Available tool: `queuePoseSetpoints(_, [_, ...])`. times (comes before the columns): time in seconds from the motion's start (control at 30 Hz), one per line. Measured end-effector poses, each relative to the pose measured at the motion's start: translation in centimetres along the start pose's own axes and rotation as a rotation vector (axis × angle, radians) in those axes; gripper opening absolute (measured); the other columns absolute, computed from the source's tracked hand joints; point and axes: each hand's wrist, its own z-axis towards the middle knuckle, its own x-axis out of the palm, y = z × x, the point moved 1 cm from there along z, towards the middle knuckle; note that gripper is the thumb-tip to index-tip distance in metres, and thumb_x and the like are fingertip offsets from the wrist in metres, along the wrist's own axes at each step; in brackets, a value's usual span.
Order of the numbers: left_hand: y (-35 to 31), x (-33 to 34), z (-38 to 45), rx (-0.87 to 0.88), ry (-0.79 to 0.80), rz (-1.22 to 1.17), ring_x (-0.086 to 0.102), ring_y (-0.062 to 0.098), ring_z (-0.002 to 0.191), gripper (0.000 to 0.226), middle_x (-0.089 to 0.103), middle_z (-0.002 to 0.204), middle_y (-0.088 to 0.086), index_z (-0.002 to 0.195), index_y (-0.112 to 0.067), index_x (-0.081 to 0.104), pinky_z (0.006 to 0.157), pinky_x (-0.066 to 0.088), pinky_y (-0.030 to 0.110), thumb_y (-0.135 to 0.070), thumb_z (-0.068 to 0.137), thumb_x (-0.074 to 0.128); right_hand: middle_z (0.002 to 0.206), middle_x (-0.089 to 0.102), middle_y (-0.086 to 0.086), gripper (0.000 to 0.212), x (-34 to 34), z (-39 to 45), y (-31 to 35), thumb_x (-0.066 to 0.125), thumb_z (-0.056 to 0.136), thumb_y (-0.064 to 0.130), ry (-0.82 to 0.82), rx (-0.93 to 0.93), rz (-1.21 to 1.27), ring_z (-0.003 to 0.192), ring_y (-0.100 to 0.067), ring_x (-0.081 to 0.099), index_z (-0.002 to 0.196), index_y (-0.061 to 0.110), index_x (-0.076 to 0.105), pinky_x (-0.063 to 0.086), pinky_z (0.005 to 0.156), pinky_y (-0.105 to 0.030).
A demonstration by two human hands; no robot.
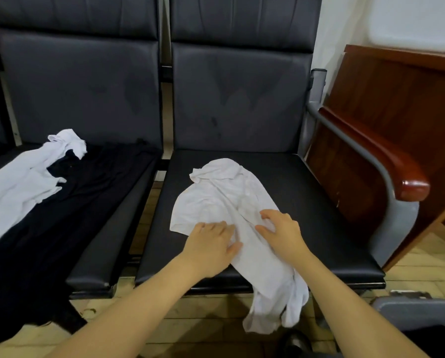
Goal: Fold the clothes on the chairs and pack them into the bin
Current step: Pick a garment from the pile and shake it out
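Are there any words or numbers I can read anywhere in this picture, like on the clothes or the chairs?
None. No words, numbers, labels or signs can be read anywhere.
White garment under the left hand and right hand: plain, no print showing.
Other white garment and black garment: no print showing.
Chairs and wooden panel: no writing.

One head cam only, worn by the person, looking fwd and down over both forearms at the chairs [242, 177] from close range. Wide-angle, so edges bow; the seat fronts sit near, backrests fill the top, floor [203, 319] shows at bottom. No 2nd view to overlap.
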Motion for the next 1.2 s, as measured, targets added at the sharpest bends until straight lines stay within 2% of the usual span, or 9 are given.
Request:
queuePoseSetpoints(0.1, [0.7,0.7,-0.5,-0.105,0.129,0.056,-0.002,0.018,0.147,0.06,-0.004,0.16,-0.001,0.152,-0.02,-0.001,0.117,-0.005,0.041,-0.048,0.1,0.008,0.125,0.059,0.007,0.035,0.2,-0.4,0.7,0.048,0.098,0.037,-0.041,0.079,0.08,0.119,-0.016,0.048,0.131,0.027,0.051,0.017,0.1,-0.029])
queuePoseSetpoints(0.3, [5.4,0.5,0.4,-0.19,0.09,0.076,-0.002,0.014,0.146,0.061,0.0,0.159,-0.006,0.152,-0.024,0.003,0.113,-0.015,0.043,-0.052,0.099,0.005,0.098,0.063,0.007,0.032,1.2,-0.4,2.9,0.045,0.099,0.038,-0.112,0.02,0.011,0.086,-0.003,0.046,0.131,0.032,0.05,0.01,0.082,-0.019])
queuePoseSetpoints(0.4, [6.3,0.7,0.6,-0.159,0.101,0.031,-0.005,0.013,0.146,0.061,-0.003,0.159,-0.007,0.152,-0.025,0.0,0.114,-0.016,0.042,-0.053,0.098,0.006,0.111,0.053,0.009,0.034,1.8,0.6,3.5,0.049,0.098,0.035,-0.142,-0.091,-0.057,0.102,-0.009,0.045,0.131,0.031,0.053,0.013,0.081,-0.021])
queuePoseSetpoints(0.57, [6.7,0.8,-0.3,-0.056,-0.021,-0.081,0.003,0.007,0.145,0.123,0.009,0.159,-0.008,0.15,-0.023,0.02,0.113,-0.009,0.033,-0.077,0.055,-0.035,0.136,0.043,0.019,0.04,2.4,2.7,3.9,0.05,0.097,0.033,0.059,-0.227,-0.044,0.12,-0.009,0.036,0.136,0.038,0.045,0.011,0.082,-0.019])
queuePoseSetpoints(0.7, [5.5,0.7,-0.5,0.012,-0.037,-0.144,0.013,0.01,0.144,0.087,0.015,0.158,-0.006,0.148,-0.025,0.027,0.114,-0.001,0.032,-0.07,0.082,-0.007,0.109,0.05,0.015,0.027,3.0,3.2,3.7,0.05,0.096,0.028,0.087,-0.183,-0.079,0.102,-0.008,0.038,0.121,0.036,0.058,0.012,0.077,-0.024])
queuePoseSetpoints(0.83, [4.5,-0.2,-0.6,0.023,-0.157,-0.104,0.031,0.016,0.137,0.09,0.034,0.15,-0.001,0.14,-0.022,0.042,0.11,0.013,0.028,-0.067,0.079,-0.005,0.091,0.054,0.014,0.015,2.0,2.8,3.6,0.051,0.093,0.022,-0.048,-0.178,-0.025,0.096,-0.007,0.04,0.087,0.031,0.063,0.011,0.079,-0.023])
queuePoseSetpoints(1.03, [2.3,-1.4,-1.5,0.158,-0.219,-0.247,0.05,0.011,0.101,0.067,0.054,0.113,-0.009,0.123,-0.023,0.058,0.086,0.024,0.022,-0.063,0.087,0.018,0.096,0.06,0.014,0.011,-1.0,1.5,3.1,0.055,0.096,0.03,-0.121,-0.386,-0.185,0.087,-0.004,0.042,0.097,0.029,0.065,0.019,0.08,-0.025])
queuePoseSetpoints(1.13, [1.2,-1.9,-2.3,0.131,-0.051,-0.341,0.055,0.007,0.094,0.049,0.058,0.111,-0.011,0.124,-0.026,0.055,0.091,0.037,0.025,-0.059,0.092,0.038,0.101,0.062,0.007,0.014,-1.7,0.6,3.1,0.053,0.097,0.026,-0.137,-0.36,-0.164,0.088,-0.011,0.053,0.103,0.021,0.065,0.038,0.085,-0.027])
queuePoseSetpoints(1.2, [0.8,-1.9,-3.0,0.117,0.048,-0.328,0.055,0.008,0.1,0.054,0.059,0.116,-0.01,0.128,-0.027,0.053,0.091,0.043,0.028,-0.063,0.089,0.041,0.101,0.059,0.007,0.014,-2.1,-0.1,2.7,0.051,0.097,0.025,-0.099,-0.299,-0.121,0.088,-0.012,0.056,0.106,0.021,0.062,0.046,0.081,-0.026])
